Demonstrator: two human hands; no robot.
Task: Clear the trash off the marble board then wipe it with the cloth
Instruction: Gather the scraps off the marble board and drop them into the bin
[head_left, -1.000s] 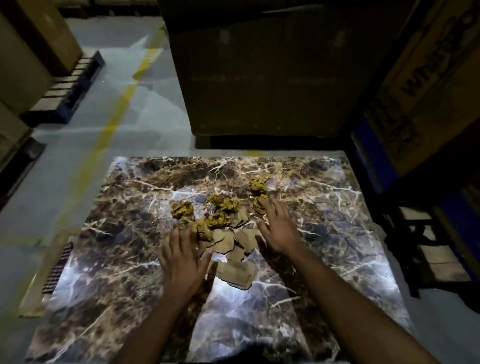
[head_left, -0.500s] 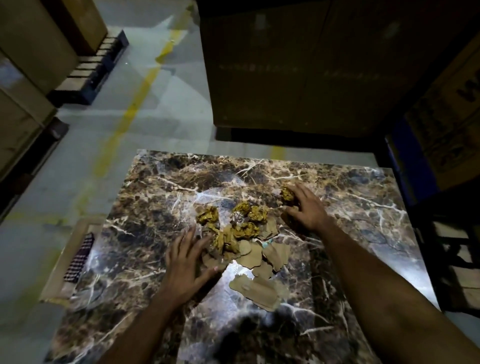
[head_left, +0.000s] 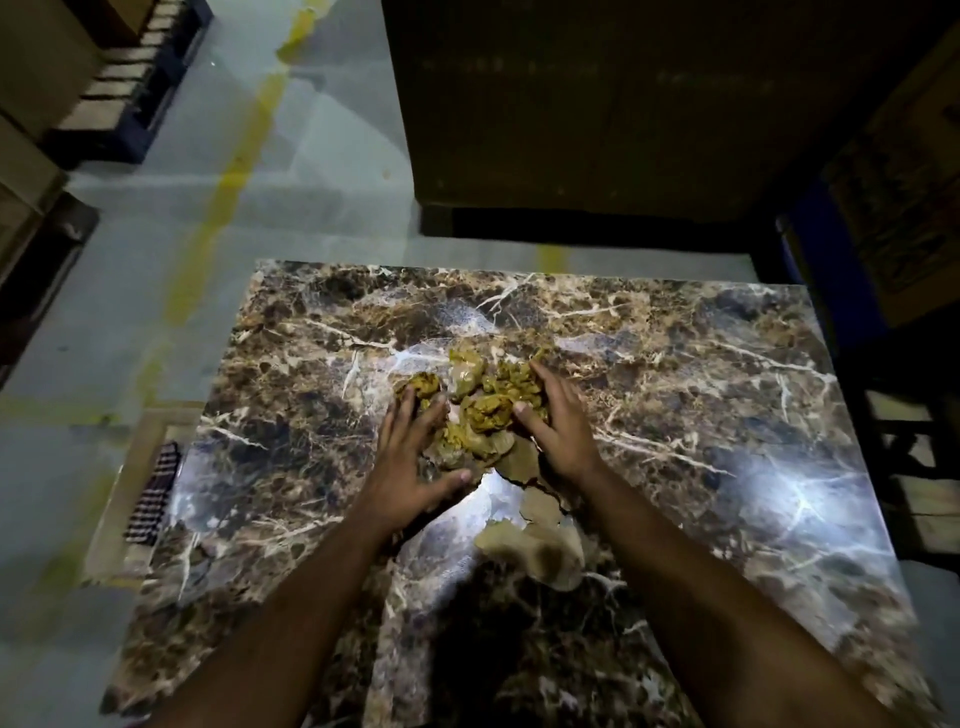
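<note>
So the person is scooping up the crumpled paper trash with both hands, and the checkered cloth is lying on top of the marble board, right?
Not quite. The head view shows the checkered cloth lying off the marble board, beside its left edge. The rest holds: the left hand and right hand are gathering the crumpled paper trash.

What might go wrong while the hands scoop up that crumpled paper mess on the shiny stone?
1. The flat torn scraps lie nearer the person than the crumpled pile, outside both hands, so they could get left behind.
2. The left hand and right hand only cup the loose pile, so bits may spill back onto the marble board.
</note>
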